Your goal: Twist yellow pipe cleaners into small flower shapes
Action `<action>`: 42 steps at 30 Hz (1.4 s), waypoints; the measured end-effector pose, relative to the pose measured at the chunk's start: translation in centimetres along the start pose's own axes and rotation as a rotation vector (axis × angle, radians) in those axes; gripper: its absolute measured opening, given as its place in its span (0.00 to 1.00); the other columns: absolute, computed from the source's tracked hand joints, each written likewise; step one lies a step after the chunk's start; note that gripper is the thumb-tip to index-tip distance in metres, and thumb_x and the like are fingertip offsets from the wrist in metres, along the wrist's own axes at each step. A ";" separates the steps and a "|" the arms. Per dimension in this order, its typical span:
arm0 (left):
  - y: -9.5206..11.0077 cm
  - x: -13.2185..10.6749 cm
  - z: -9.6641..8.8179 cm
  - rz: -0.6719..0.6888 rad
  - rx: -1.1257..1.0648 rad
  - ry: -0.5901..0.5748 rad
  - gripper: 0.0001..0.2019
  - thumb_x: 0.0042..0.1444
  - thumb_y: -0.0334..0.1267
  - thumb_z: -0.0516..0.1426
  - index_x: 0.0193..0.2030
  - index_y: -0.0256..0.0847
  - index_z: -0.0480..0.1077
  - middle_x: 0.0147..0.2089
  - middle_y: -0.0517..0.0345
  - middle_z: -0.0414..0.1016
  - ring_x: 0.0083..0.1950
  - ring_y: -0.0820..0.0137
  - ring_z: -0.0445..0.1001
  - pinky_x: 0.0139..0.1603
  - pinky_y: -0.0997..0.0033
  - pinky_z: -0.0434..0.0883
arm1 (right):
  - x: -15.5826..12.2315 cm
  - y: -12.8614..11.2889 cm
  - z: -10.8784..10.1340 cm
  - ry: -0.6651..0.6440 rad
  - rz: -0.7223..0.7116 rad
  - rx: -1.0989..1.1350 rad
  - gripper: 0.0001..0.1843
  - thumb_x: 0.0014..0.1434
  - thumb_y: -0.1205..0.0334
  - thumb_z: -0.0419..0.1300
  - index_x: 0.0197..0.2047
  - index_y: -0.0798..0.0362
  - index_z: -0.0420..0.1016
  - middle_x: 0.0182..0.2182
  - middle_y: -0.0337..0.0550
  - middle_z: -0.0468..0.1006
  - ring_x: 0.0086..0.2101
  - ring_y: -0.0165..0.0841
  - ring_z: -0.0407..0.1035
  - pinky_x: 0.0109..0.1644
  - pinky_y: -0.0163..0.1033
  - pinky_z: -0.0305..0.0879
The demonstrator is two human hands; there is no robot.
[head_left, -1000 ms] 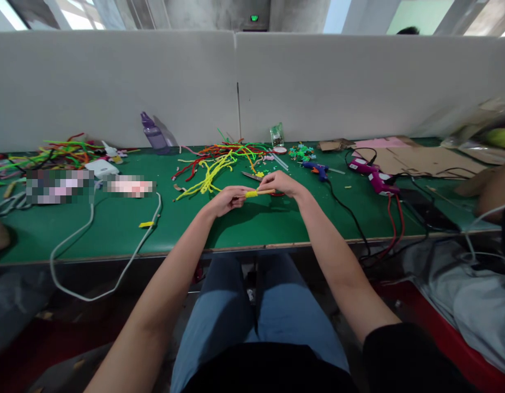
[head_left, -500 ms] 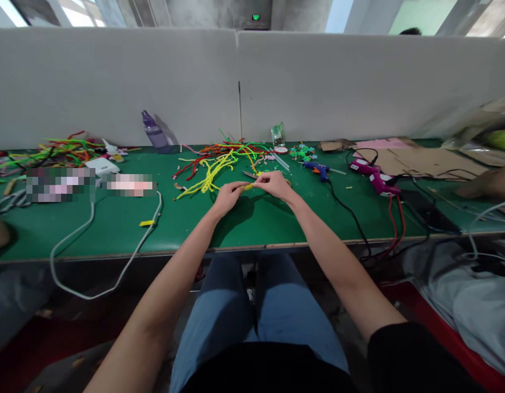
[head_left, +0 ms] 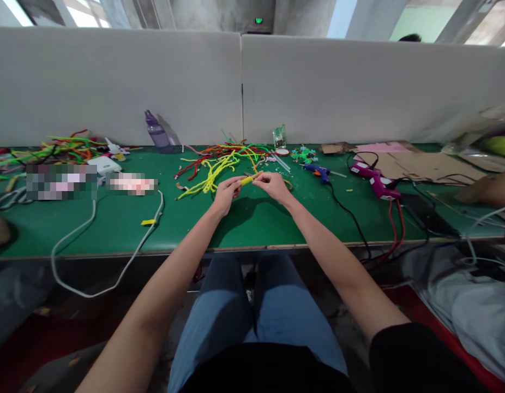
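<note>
A short, thick yellow piece [head_left: 247, 180], which looks like wound pipe cleaner, is held above the green table between both hands. My left hand [head_left: 227, 195] is closed around its left end. At the other end, the fingertips of my right hand [head_left: 272, 186] pinch it. Just beyond the left hand lies a bunch of yellow pipe cleaners [head_left: 211, 173], with red and orange pipe cleaners [head_left: 228, 147] behind it. A grey blade tip, perhaps of scissors, shows behind the hands, and the rest is hidden.
A blue glue gun [head_left: 321, 172] lies to the right, its black cord running over the table edge. Farther right are magenta devices [head_left: 384, 186] and cardboard [head_left: 428, 164]. A purple bottle [head_left: 157, 134] stands by the white partition [head_left: 113, 82]. A white cable [head_left: 95, 218] loops at left. Other people's arms show at both sides.
The yellow piece has tilted, its right end now higher, and more of it shows between my hands. My left fingers have curled farther around it. The view has shifted slightly.
</note>
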State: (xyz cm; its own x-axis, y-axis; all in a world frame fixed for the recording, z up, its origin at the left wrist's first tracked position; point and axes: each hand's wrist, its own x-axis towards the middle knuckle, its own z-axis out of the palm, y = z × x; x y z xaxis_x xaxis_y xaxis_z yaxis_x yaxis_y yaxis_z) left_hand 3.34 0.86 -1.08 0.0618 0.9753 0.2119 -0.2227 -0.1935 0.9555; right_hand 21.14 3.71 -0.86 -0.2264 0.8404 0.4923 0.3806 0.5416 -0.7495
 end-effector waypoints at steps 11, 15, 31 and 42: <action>0.8 0.0 -0.4 -0.290 -0.371 -0.209 0.13 0.52 0.28 0.56 0.44 0.29 0.74 0.21 0.66 0.55 0.19 0.82 0.49 0.20 0.80 0.51 | -0.2 -0.3 0.2 0.036 -0.021 0.034 0.15 0.52 0.53 0.60 0.26 0.57 0.75 0.22 0.40 0.71 0.25 0.28 0.59 0.30 0.35 0.54; 0.4 0.0 -0.2 -0.191 -0.233 -0.200 0.12 0.54 0.31 0.57 0.45 0.31 0.74 0.22 0.65 0.58 0.20 0.82 0.52 0.21 0.80 0.52 | -0.1 0.3 0.2 0.035 -0.027 -0.019 0.14 0.53 0.54 0.60 0.25 0.57 0.74 0.21 0.39 0.70 0.24 0.28 0.58 0.31 0.35 0.54; -1.1 0.2 -0.6 0.130 0.648 -0.035 0.17 0.63 0.42 0.49 0.48 0.35 0.73 0.18 0.63 0.64 0.21 0.74 0.62 0.25 0.76 0.59 | -0.5 0.4 -0.2 -0.141 -0.443 -0.513 0.09 0.58 0.65 0.59 0.43 0.52 0.77 0.43 0.46 0.75 0.50 0.41 0.61 0.53 0.46 0.54; -0.5 0.5 -1.5 0.167 0.863 0.215 0.14 0.59 0.37 0.51 0.45 0.36 0.75 0.19 0.62 0.67 0.24 0.70 0.68 0.29 0.73 0.64 | 0.3 1.9 -1.6 -0.050 -0.301 -0.613 0.10 0.58 0.70 0.57 0.41 0.54 0.79 0.40 0.47 0.78 0.44 0.41 0.64 0.49 0.44 0.59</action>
State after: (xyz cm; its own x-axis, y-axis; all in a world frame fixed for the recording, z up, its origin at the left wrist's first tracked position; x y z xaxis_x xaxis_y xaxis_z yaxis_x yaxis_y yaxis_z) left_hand 2.04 1.59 -1.73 -0.1086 0.9094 0.4015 0.5999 -0.2621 0.7560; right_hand 23.24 4.95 -1.42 -0.4379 0.6624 0.6078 0.7301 0.6565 -0.1896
